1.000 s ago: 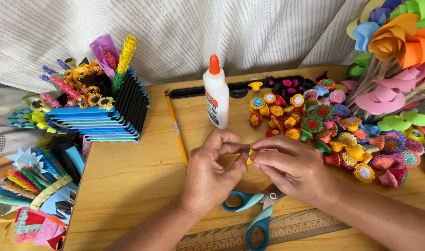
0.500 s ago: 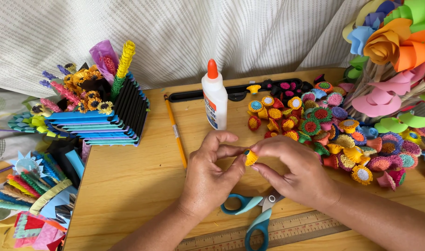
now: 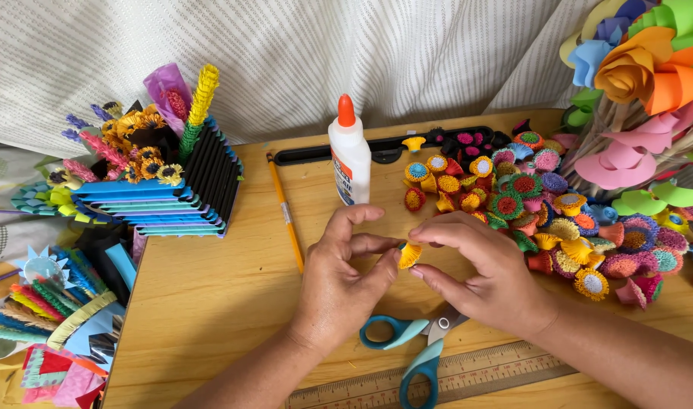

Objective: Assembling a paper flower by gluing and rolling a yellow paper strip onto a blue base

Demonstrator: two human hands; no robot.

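1. The yellow paper flower (image 3: 409,255) is pinched between both of my hands, just right of the glue bottle (image 3: 351,160) and a little nearer to me, held above the wooden table (image 3: 210,303).
2. My left hand (image 3: 339,288) grasps it with thumb and forefinger from the left; the other fingers fan up, loose.
3. My right hand (image 3: 483,273) is curled over it from the right, fingertips closed on its upper edge and thumb beneath. Both hands are grasping, neither is released.
4. As I judge it, the step in hand is shaping or pressing the rolled fringe so the little bloom holds its form. The next move calls for a light, even squeeze: crushing the fringe would spoil it.
5. The flower looks like a short cone. Its fringed orange-yellow mouth seems to face down and toward my left hand, with the narrow end tucked under my right fingers, so its long axis runs slanted, roughly left to right. It is small, and I cannot tell the tilt exactly.
6. To the right of the glue bottle lies a heap of finished paper flowers (image 3: 543,212). A yellow pencil (image 3: 286,212) lies just left of the bottle.
7. Blue-handled scissors (image 3: 414,348) and a wooden ruler (image 3: 467,375) lie nearer to me than the bottle, below my hands.
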